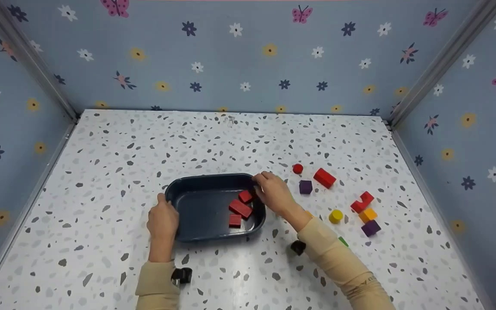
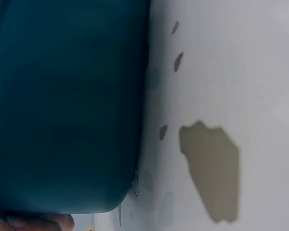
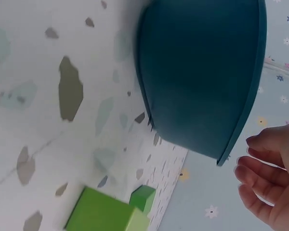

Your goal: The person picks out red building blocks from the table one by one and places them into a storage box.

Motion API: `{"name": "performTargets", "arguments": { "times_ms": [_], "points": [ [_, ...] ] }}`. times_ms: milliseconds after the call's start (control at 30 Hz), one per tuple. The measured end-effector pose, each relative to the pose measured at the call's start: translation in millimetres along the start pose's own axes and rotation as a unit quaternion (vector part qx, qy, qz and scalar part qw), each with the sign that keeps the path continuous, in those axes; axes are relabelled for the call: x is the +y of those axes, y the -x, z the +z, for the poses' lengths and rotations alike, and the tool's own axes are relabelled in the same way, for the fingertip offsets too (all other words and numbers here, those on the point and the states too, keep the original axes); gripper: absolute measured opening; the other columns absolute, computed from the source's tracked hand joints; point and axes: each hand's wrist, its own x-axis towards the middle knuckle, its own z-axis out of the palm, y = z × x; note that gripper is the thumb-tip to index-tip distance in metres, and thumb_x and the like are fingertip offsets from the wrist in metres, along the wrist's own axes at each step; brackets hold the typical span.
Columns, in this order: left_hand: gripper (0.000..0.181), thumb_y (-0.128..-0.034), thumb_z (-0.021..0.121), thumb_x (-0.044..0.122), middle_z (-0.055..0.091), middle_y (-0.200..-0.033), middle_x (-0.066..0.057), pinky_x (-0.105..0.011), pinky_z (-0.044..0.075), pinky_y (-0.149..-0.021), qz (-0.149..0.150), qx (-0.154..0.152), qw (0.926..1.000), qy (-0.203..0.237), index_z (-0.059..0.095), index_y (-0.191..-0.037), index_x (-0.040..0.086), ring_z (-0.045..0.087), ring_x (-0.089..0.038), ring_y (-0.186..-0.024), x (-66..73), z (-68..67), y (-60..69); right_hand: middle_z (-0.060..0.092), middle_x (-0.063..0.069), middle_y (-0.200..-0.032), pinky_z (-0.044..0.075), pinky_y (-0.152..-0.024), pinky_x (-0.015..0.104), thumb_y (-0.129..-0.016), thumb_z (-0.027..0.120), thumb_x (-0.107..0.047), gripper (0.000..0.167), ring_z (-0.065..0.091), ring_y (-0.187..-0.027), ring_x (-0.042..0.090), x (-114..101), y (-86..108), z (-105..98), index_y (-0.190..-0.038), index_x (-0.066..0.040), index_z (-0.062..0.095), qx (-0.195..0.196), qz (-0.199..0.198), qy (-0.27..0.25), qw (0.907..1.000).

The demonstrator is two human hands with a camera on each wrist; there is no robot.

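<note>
A dark blue rectangular tray (image 1: 207, 236) with rounded corners stands on the speckled table. Inside it, toward the right end, lie three red blocks (image 1: 240, 208). My left hand (image 1: 162, 218) grips the tray's left end; in the left wrist view its fingers (image 2: 62, 220) show at the tray's edge. By the far right corner is my right hand (image 1: 275, 193). Seen from the right wrist, its fingers (image 3: 260, 175) are loosely bent and a small gap separates them from the tray's rim (image 3: 250, 98).
Right of the tray lie a red cylinder (image 1: 298, 168), a large red block (image 1: 324, 178), two purple blocks (image 1: 305, 187), a yellow cylinder (image 1: 336, 216), a notched red block (image 1: 362, 202) and an orange block (image 1: 367, 215). Green blocks (image 3: 103, 211) sit near my right forearm. Patterned walls (image 1: 248, 56) enclose the table.
</note>
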Motion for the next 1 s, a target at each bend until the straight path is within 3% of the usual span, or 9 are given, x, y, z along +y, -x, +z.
{"name": "performTargets", "arguments": {
  "times_ms": [600,1000],
  "points": [
    [0.017,-0.0919,0.042,0.011,0.057,-0.084,-0.034,-0.055,0.041,-0.055,-0.002,-0.009,1.0000,-0.002,0.041,-0.105,0.000,0.057,-0.047,-0.076,-0.6,-0.1,-0.5,0.059,0.012,-0.091,0.046,-0.071,0.036,-0.079,0.062,-0.004,0.017,0.057,-0.078,0.025,39.2,8.3,-29.4,-0.096,-0.001,0.059,-0.016,0.084,0.001,0.9963],
    [0.013,-0.0912,0.043,0.011,0.058,-0.082,-0.034,-0.054,0.041,-0.054,0.005,0.011,0.9999,0.001,0.042,-0.100,0.000,0.057,-0.046,-0.073,-1.4,1.8,-0.3,0.056,0.015,-0.094,0.046,-0.073,0.038,-0.081,0.062,-0.010,0.026,0.057,-0.083,0.028,69.3,12.3,-47.1,-0.103,0.002,0.056,-0.054,0.169,0.015,0.9840]
  ]
}}
